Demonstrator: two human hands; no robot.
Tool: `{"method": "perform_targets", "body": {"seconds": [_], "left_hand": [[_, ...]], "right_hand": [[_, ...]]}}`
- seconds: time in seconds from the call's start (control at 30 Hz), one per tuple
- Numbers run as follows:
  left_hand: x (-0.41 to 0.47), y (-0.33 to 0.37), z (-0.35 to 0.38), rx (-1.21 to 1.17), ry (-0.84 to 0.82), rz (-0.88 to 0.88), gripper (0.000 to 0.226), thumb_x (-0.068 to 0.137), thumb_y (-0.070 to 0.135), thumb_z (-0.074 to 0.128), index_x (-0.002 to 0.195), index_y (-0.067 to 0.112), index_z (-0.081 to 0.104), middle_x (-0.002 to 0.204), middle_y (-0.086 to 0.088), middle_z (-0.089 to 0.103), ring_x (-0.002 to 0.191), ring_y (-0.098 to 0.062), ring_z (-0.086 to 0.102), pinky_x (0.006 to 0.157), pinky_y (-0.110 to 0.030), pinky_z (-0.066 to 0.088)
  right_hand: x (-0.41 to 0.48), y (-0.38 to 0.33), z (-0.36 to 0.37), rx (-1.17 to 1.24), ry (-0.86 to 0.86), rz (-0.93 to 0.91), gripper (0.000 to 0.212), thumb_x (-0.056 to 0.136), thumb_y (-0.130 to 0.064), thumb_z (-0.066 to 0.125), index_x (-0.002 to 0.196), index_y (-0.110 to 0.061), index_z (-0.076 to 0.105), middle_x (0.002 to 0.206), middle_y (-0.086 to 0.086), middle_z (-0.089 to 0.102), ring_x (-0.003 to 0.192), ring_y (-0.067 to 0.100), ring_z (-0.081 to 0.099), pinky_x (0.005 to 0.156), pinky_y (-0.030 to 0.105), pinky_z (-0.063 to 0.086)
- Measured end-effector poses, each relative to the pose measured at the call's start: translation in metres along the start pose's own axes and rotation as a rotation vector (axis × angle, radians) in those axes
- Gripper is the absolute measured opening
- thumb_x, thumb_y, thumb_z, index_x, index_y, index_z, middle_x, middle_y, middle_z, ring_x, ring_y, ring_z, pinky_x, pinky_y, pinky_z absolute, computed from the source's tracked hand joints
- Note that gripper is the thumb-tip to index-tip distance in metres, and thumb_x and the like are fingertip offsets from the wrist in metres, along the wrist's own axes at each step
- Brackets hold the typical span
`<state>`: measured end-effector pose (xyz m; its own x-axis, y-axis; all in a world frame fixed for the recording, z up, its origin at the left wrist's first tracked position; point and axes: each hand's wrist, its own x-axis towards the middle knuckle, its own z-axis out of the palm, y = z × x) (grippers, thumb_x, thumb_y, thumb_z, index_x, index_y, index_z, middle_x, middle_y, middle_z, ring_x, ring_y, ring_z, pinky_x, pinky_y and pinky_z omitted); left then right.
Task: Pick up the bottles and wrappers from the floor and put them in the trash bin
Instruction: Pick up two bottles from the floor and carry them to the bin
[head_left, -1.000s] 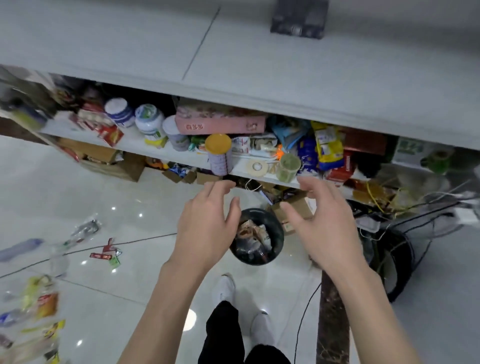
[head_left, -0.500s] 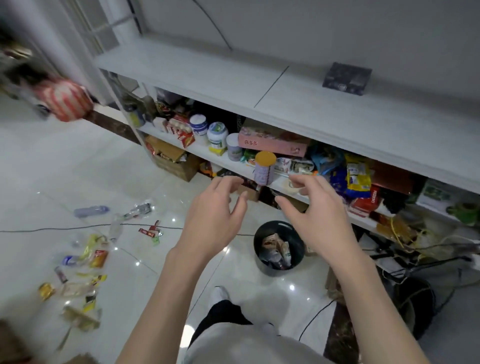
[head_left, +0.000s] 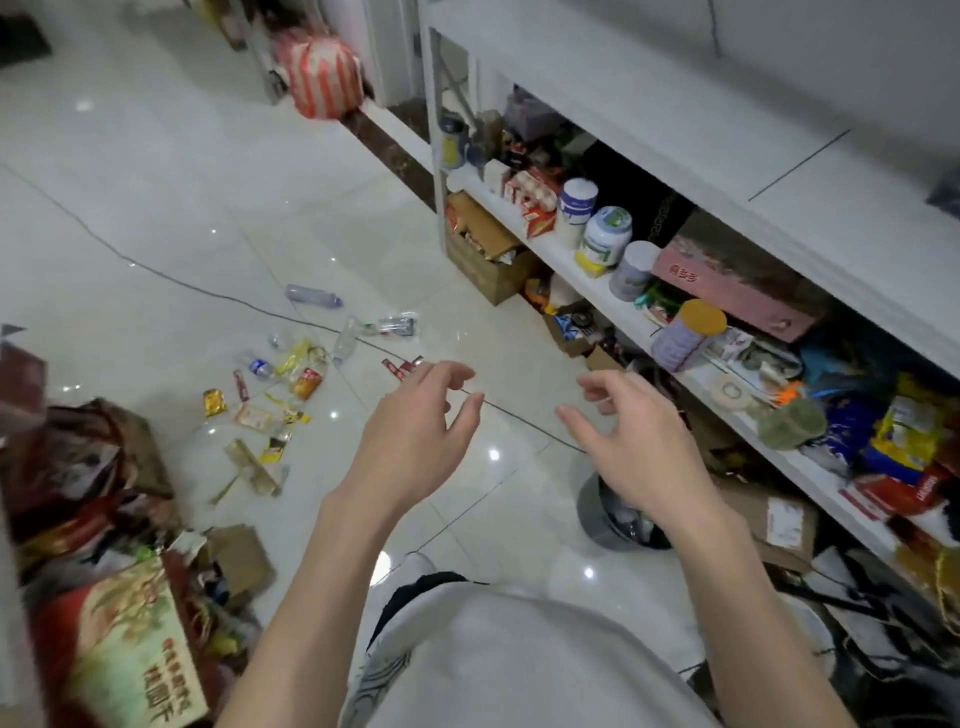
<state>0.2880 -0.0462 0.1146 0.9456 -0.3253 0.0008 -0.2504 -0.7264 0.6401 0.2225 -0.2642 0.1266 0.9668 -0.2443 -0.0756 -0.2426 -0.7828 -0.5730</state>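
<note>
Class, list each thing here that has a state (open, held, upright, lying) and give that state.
Left hand: empty, fingers loosely curled.
Right hand: empty, fingers loosely curled.
Trash bin: upright, litter inside, partly hidden behind the right hand.
Clear bottle: lying on the floor.
Wrappers: scattered on the floor.

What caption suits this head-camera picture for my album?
Empty left hand and right hand above a floor littered with bottles and wrappers; trash bin near the shelf.
</note>
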Motion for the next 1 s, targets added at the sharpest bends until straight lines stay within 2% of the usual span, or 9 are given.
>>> {"method": "perform_targets", "body": {"seconds": [0.13, 0.43, 0.67, 0.87, 1.0], "left_hand": [[-0.006, -0.065, -0.041, 0.012, 0.030, -0.122, 0.034, 0.100, 0.046, 0.048, 0.129, 0.030, 0.055, 0.120, 0.015, 0.057, 0.095, -0.005, 0.060, 0.085, -0.033, 0.052], [-0.012, -0.177, -0.109, 0.029, 0.075, -0.322, 0.038, 0.101, 0.044, 0.046, 0.132, 0.025, 0.054, 0.123, 0.010, 0.058, 0.093, -0.007, 0.059, 0.086, -0.035, 0.051], [0.007, -0.231, -0.132, 0.007, 0.128, -0.453, 0.037, 0.100, 0.045, 0.048, 0.131, 0.025, 0.055, 0.124, 0.008, 0.058, 0.092, -0.009, 0.060, 0.089, -0.041, 0.052], [0.054, -0.265, -0.146, 0.031, 0.158, -0.549, 0.034, 0.099, 0.045, 0.049, 0.127, 0.027, 0.057, 0.121, 0.010, 0.058, 0.090, -0.009, 0.061, 0.085, -0.038, 0.051], [0.112, -0.282, -0.154, 0.063, 0.177, -0.600, 0.035, 0.100, 0.043, 0.049, 0.127, 0.024, 0.056, 0.123, 0.006, 0.060, 0.101, -0.017, 0.062, 0.090, -0.042, 0.051]], "right_hand": [[0.028, -0.059, 0.042, -0.012, -0.124, -0.055, 0.045, 0.096, -0.049, 0.059, 0.134, -0.026, 0.055, 0.118, -0.012, 0.056, 0.110, 0.010, 0.054, 0.097, 0.040, 0.050], [0.084, -0.162, 0.124, -0.135, -0.250, -0.175, 0.044, 0.097, -0.050, 0.057, 0.133, -0.026, 0.057, 0.122, -0.010, 0.061, 0.109, 0.010, 0.057, 0.095, 0.037, 0.050], [0.139, -0.197, 0.156, -0.139, -0.336, -0.208, 0.041, 0.096, -0.049, 0.058, 0.132, -0.027, 0.057, 0.119, -0.011, 0.060, 0.109, 0.010, 0.057, 0.097, 0.041, 0.051], [0.214, -0.212, 0.177, -0.157, -0.386, -0.252, 0.041, 0.095, -0.047, 0.060, 0.131, -0.028, 0.058, 0.118, -0.011, 0.059, 0.109, 0.011, 0.058, 0.097, 0.040, 0.050], [0.286, -0.219, 0.192, -0.168, -0.407, -0.285, 0.038, 0.095, -0.047, 0.060, 0.126, -0.027, 0.059, 0.117, -0.008, 0.060, 0.107, 0.014, 0.059, 0.095, 0.042, 0.051]]}}
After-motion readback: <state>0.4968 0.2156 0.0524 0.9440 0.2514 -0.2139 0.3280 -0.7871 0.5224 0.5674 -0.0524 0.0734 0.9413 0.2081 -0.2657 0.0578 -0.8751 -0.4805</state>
